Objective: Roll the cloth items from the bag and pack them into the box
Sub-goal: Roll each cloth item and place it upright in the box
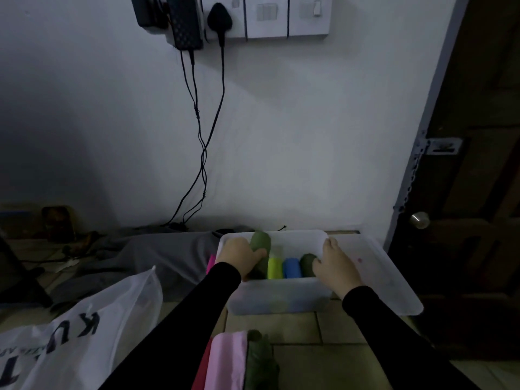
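Note:
A translucent white plastic box (281,298) stands on the tiled floor by the wall. Inside it lie rolled cloths: yellow-green (275,267), blue (292,266) and dark green (308,263). My left hand (239,257) grips a longer olive-green roll (260,243) at the box's left side. My right hand (334,266) rests over the box's right rim, fingers touching the dark green roll. A white plastic bag (84,333) with dark lettering lies at lower left. Pink (228,361), red and green (260,361) cloths lie at the bottom centre.
The box lid (394,282) lies to the right of the box, beside a dark wooden door (464,192). Grey cloth (157,254) is spread on the floor to the left. Black cables (202,153) hang down the wall from a socket strip. Clutter sits at far left.

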